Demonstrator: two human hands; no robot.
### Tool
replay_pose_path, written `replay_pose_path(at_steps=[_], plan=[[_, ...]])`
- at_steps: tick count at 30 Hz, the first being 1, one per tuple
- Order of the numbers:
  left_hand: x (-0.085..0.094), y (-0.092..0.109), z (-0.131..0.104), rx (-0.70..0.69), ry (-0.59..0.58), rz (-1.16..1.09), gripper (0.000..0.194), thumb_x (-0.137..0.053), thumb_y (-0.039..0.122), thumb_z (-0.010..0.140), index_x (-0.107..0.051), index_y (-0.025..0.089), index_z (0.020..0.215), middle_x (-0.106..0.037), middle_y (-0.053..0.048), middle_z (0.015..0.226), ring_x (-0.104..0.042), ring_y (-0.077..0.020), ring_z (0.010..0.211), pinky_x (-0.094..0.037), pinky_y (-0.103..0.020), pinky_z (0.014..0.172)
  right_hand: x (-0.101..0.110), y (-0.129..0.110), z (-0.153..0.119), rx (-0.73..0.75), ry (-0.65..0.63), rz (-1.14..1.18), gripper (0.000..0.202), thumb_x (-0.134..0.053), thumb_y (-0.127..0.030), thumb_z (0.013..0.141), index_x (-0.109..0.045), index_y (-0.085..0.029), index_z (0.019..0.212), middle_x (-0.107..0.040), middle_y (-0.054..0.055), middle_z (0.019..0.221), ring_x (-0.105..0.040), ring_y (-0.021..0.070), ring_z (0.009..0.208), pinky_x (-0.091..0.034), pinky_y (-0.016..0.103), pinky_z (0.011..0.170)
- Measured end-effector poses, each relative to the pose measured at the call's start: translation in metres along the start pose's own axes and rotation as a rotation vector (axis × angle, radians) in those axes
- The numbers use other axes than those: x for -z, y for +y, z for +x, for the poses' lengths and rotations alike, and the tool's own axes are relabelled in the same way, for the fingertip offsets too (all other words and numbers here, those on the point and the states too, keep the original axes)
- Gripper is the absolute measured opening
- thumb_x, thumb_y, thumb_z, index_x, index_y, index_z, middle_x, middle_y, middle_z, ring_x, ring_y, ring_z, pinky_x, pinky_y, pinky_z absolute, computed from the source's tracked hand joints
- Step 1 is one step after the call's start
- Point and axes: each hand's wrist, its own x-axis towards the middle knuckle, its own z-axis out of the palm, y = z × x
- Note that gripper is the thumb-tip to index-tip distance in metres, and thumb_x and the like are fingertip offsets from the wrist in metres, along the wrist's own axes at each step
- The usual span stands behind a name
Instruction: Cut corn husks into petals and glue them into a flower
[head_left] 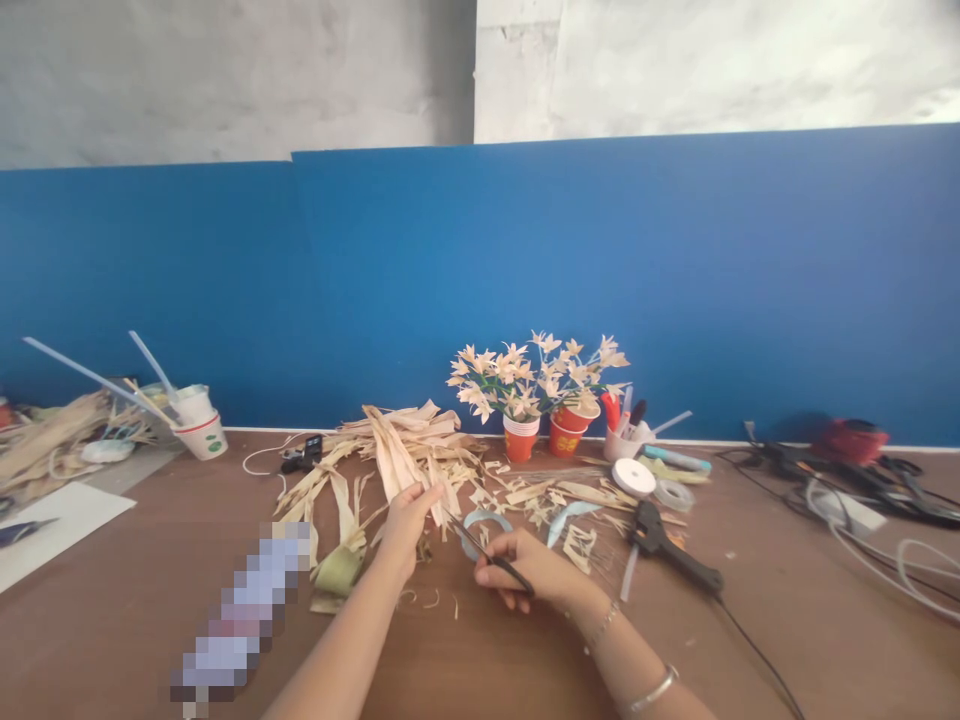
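Observation:
In my left hand (pixel 409 520) is a pale dried corn husk (pixel 394 460), pinched at its lower end and standing up from my fingers. My right hand (pixel 517 568) is closed around the handles of dark scissors (pixel 472 543), whose blades point up and left toward the husk's lower edge. Whether the blades touch the husk I cannot tell. Behind my left hand lies a heap of dried husks (pixel 337 440). Husk scraps (pixel 580 548) and a light blue ring (pixel 491 520) lie near the scissors.
Husk flowers (pixel 517 375) stand in red paper cups (pixel 521 440) by the blue partition (pixel 525 250). A black glue gun (pixel 667 550) with a trailing cord lies to the right, near a white ribbon spool (pixel 634 478). White paper (pixel 67 525) and a cup (pixel 201 437) are at left.

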Motion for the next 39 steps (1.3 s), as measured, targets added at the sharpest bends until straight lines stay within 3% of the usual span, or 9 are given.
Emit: replay_pose_path(at_steps=[12,39], plan=[[-0.0017,0.0025,-0.0034,0.051,0.007,-0.035,0.031,-0.074,0.041,0.059,-0.064,0.015,0.075,-0.062,0.001,0.056,-0.056,-0.0143,0.052,-0.041,-0.024,0.052,-0.0001,-0.0003,0.0007,-0.02,0.019,-0.038,0.03,-0.068,-0.042,0.069,-0.066,-0.013,0.075,-0.052,-0.006,0.042,-0.041,0.004,0.032,-0.03,0.013,0.031],[-0.0048,0.0052,-0.0052,0.084,0.025,-0.176,0.029,-0.076,0.034,0.059,-0.063,0.013,0.075,-0.069,-0.005,0.065,-0.062,-0.0141,0.055,-0.046,-0.022,0.053,0.0006,-0.0027,-0.0003,-0.001,0.076,-0.075,0.025,-0.067,-0.039,0.07,-0.063,-0.014,0.07,-0.047,-0.007,0.039,-0.037,0.004,0.031,-0.026,0.014,0.03]])
